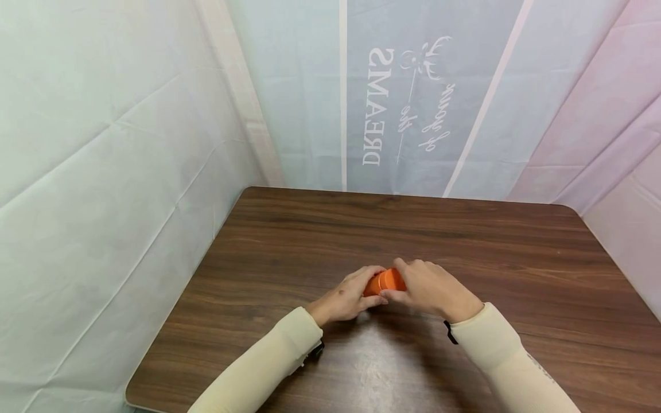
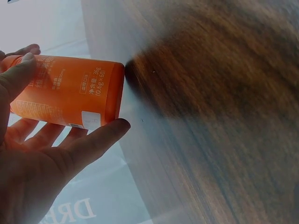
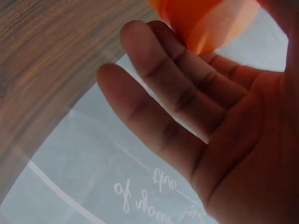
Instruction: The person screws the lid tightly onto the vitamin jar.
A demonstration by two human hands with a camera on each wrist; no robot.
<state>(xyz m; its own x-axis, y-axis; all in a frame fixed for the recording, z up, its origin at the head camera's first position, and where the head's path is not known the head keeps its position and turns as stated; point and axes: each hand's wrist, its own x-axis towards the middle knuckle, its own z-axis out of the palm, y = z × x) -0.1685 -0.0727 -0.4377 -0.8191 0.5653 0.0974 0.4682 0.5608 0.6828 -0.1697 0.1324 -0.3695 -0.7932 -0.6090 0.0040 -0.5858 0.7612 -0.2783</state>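
The left hand grips the orange bottle by its body from the left while the right hand holds its cap end from the right, near the middle of the wooden table, apparently working the cap, which calls for keeping the body steady.

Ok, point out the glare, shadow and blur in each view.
Head: pale glare on the table, near the bottom edge; left wrist: a soft-edged shadow beside the bottle; right wrist: right hand dim against the pale backdrop, bottle softly blurred.
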